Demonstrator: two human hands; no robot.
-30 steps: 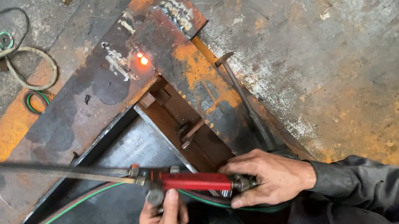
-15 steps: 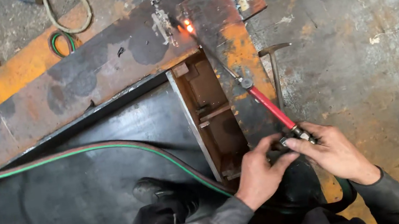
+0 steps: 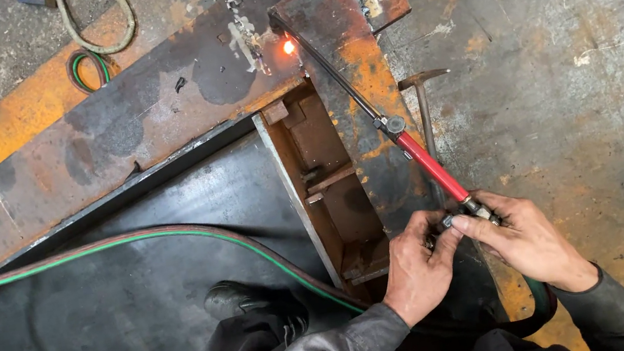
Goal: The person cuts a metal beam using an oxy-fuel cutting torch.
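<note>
gripping the rear end of the red-handled cutting torch, your right hand is closed around its base while the fingers of your left hand pinch the small valve fitting beside it. compared with a second ago, the torch has swung from lying across your body to pointing away, its tip now at the glowing orange spot on the rusty steel plate. the green and red hose trails left across the dark floor.

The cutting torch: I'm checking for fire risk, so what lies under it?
Under the cutting torch lies a rusty steel plate, with a glowing spot at the tip. Both hands, left and right, cover the valve end, hiding what's beneath.
</note>
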